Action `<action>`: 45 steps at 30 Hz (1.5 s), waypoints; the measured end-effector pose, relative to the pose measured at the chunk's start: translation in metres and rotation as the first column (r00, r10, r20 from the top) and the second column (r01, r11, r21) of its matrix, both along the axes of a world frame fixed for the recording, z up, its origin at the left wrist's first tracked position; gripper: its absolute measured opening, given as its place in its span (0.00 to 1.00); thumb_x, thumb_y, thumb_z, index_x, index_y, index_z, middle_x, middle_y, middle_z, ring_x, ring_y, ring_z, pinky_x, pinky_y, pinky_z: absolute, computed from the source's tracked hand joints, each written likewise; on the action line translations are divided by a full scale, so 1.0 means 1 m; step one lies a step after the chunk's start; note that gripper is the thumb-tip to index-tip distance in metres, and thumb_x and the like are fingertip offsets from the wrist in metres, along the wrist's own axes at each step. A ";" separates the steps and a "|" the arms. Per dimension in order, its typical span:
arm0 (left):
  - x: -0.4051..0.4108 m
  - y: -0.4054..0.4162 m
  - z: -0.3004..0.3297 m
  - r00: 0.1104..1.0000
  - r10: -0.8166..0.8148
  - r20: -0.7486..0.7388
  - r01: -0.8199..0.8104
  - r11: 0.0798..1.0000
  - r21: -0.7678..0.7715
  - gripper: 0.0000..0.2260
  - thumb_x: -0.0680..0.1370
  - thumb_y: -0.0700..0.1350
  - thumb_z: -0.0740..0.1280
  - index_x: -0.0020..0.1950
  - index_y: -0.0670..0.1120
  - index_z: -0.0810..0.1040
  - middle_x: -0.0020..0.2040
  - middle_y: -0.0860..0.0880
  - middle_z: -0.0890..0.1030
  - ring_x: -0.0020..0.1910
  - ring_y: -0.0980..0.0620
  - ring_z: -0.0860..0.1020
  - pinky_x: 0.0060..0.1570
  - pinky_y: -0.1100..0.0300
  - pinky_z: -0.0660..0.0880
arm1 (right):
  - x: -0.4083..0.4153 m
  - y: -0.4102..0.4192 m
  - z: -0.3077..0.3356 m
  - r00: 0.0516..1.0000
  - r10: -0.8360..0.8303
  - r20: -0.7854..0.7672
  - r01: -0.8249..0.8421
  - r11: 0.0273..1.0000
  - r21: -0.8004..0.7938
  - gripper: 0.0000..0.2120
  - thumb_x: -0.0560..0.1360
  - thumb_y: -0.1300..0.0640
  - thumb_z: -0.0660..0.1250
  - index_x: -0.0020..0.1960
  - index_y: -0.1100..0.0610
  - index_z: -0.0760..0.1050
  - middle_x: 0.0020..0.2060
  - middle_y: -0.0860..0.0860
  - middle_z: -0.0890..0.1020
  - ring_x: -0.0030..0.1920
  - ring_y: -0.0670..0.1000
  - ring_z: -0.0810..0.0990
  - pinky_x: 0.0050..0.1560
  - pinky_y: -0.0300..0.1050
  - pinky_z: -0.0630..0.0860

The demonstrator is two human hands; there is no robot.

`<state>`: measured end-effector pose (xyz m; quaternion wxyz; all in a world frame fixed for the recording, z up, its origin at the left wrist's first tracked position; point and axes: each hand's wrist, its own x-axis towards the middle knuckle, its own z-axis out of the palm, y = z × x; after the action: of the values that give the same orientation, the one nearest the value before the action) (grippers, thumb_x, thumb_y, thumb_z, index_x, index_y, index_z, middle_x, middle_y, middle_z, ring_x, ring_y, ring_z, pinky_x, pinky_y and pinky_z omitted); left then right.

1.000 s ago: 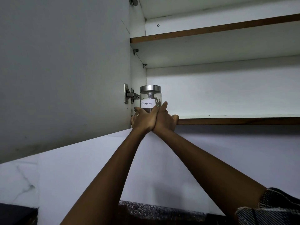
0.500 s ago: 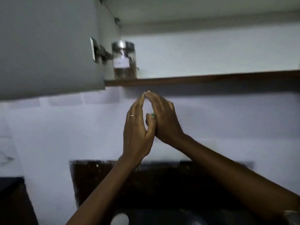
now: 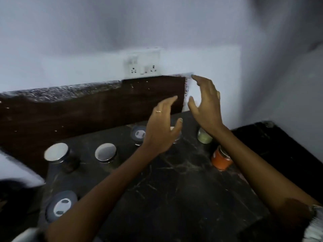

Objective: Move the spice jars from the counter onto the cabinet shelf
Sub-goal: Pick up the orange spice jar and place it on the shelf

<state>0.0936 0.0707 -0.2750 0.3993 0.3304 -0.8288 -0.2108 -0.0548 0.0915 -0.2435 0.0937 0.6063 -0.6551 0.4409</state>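
Several spice jars stand on the dark marble counter [image 3: 174,180]. Two steel-lidded jars, one [image 3: 56,152] and another [image 3: 105,152], stand at the left. A dark-lidded jar [image 3: 61,206] stands at the near left, and one more [image 3: 138,134] stands further back. A jar of orange spice [image 3: 221,158] and a jar of green spice [image 3: 203,136] stand at the right. My left hand [image 3: 161,130] and my right hand [image 3: 205,103] hover above the counter's far side, fingers spread, holding nothing. A further jar lies mostly hidden under my left hand. The cabinet shelf is out of view.
A white switch and socket plate [image 3: 142,64] sits on the wall above a dark backsplash [image 3: 87,109]. A black surface [image 3: 279,145] adjoins the counter at the right. The picture is blurred by motion.
My view has dropped from the cabinet shelf to the counter. Both hands let go of the jar left on the shelf, came down and spread apart over the jars.
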 end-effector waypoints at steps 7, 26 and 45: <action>-0.072 0.014 -0.078 0.966 -0.178 0.189 0.135 0.966 0.219 0.28 0.76 0.48 0.67 0.73 0.44 0.62 0.71 0.44 0.69 0.69 0.48 0.68 0.66 0.59 0.62 | -0.096 0.044 -0.075 0.953 -0.290 0.086 0.254 0.922 0.293 0.26 0.72 0.62 0.67 0.69 0.58 0.66 0.67 0.57 0.71 0.66 0.57 0.70 0.67 0.55 0.64; -0.220 0.051 -0.219 0.902 -0.364 0.233 0.039 0.606 0.795 0.43 0.68 0.43 0.75 0.76 0.45 0.53 0.72 0.44 0.66 0.71 0.47 0.65 0.70 0.51 0.66 | -0.180 0.103 -0.237 0.570 -0.449 0.688 -0.135 0.775 0.618 0.44 0.60 0.67 0.78 0.69 0.55 0.59 0.60 0.49 0.73 0.61 0.49 0.73 0.55 0.38 0.71; -0.112 0.003 -0.130 0.985 0.036 -0.166 0.068 0.812 0.580 0.24 0.73 0.46 0.71 0.67 0.49 0.67 0.62 0.51 0.76 0.60 0.57 0.75 0.62 0.56 0.73 | -0.053 0.029 -0.152 0.664 -0.267 0.698 0.028 0.942 0.334 0.39 0.56 0.43 0.79 0.61 0.42 0.63 0.60 0.47 0.72 0.60 0.50 0.73 0.60 0.47 0.72</action>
<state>-0.0182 0.0740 -0.4047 0.3458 0.4106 -0.6899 -0.4856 -0.1076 0.1204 -0.3954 -0.2329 0.3289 -0.7425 0.5350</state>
